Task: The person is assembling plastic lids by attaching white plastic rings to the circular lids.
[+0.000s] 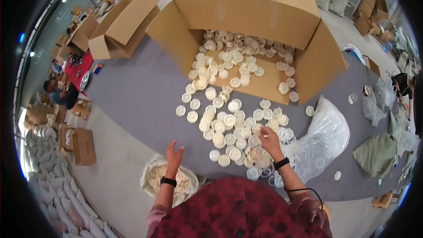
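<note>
My left hand (174,156) is raised above the white sack (144,177), its fingers apart and nothing in them. Many pale round lids (158,178) fill that sack. My right hand (269,141) reaches over the right side of a loose pile of cream, scalloped lids (229,120) on the grey table. Its fingers are curled together; a small white edge shows at the fingertips, too small to name. Thin clear rings (287,135) lie beside that hand, spilling from a large clear plastic bag (328,128).
A big cardboard box (246,13) lies open toward me, more lids inside and spilling out. Another open carton (128,22) stands at the far left. A green cloth bundle (374,155) sits at the right. A seated person (61,93) is by a red table at left.
</note>
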{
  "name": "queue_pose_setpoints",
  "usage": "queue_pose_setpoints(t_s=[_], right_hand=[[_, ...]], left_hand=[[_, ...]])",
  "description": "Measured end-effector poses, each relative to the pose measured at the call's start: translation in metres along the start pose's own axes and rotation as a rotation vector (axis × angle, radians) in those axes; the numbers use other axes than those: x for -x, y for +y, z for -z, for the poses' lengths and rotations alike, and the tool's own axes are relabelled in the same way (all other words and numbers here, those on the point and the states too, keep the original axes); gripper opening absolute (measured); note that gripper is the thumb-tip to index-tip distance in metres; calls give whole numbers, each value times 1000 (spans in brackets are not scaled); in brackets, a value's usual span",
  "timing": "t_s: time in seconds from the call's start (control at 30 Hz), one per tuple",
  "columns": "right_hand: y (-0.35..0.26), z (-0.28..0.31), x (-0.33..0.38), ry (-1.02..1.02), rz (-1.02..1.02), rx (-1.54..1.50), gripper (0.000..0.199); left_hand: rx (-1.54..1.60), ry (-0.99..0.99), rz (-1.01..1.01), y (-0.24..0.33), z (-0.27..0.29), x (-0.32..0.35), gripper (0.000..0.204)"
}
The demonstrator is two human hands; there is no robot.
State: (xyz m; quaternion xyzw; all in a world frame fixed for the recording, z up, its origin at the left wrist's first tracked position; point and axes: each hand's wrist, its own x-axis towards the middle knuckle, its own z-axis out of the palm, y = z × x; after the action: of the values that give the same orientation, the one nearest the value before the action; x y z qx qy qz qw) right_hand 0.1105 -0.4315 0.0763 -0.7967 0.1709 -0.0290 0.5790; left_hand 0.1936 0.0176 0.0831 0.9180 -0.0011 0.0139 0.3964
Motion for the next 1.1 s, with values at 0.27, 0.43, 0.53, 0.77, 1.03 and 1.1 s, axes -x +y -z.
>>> queue_pose_setpoints(t_s=[0.27,0.43,0.53,0.77,1.03,1.1], right_hand=[[9,109,-258,369,207,487,65],[-29,182,-383,151,-171,327,67],[-13,208,-425,128,-238,466,68],[69,240,-500,193,-291,654,70],[101,246,-566,219,-245,714,73],[105,242,-571,226,-230,731,73]], left_hand=[[13,-189,-403,92,-129,-351,58],[78,-222,-267,154,-187,-484,70],[9,-221,-131,161,-216,-536,77],[-107,-218,-212,141,-289,-603,64],[-459,-150,-660,150,-327,-625,48],[-507,-171,-676,157,-339,-628,49]])
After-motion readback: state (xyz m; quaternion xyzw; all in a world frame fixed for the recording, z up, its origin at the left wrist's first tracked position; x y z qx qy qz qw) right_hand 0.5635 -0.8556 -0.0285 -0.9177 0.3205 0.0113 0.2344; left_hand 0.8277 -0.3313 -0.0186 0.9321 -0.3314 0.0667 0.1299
